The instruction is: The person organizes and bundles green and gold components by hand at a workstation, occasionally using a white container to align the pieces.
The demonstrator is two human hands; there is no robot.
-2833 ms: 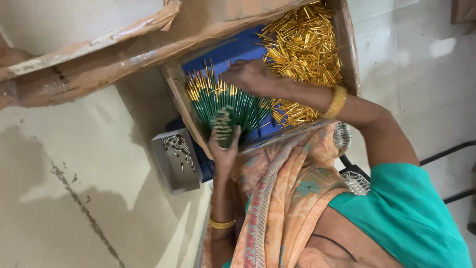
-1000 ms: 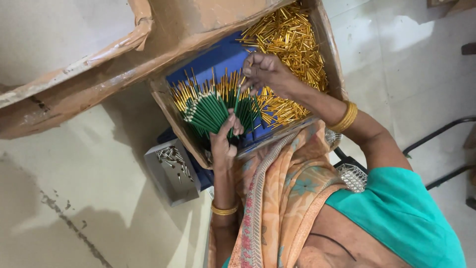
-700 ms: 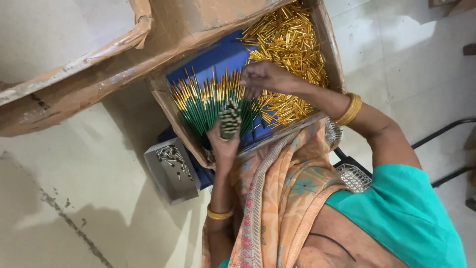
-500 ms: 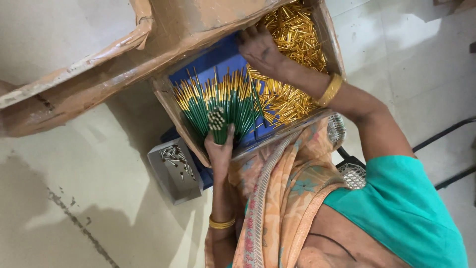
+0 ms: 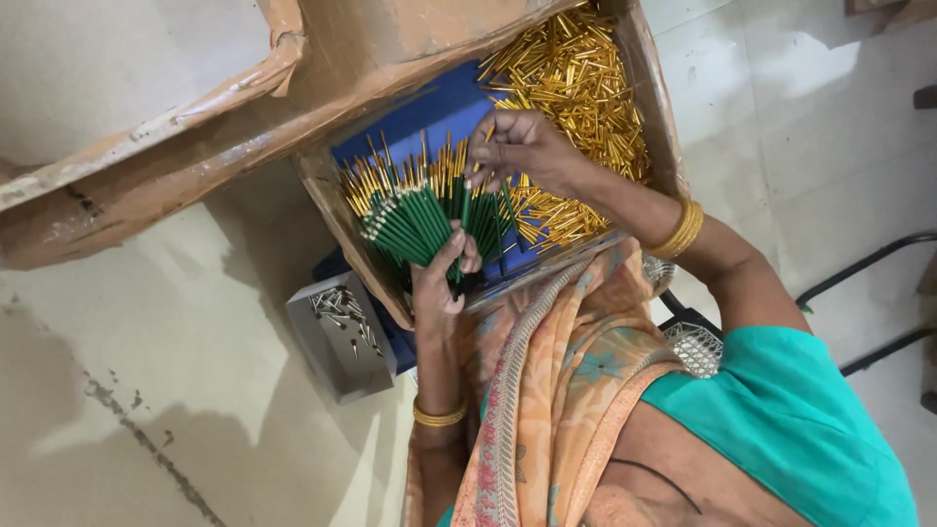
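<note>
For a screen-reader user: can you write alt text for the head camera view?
The left hand grips a fanned bunch of green sticks with gold tips over a cardboard box. The right hand pinches one tip beside loose gold caps.

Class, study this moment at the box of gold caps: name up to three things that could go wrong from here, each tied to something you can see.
1. The left hand grips a wide fan of green sticks at one end only; a looser grip could let them splay or drop into the cardboard box.
2. The right hand works at the fan's tips, so a nudge might knock fitted caps off.
3. The small grey tray of metal pieces sits by the left forearm and could be bumped.
</note>
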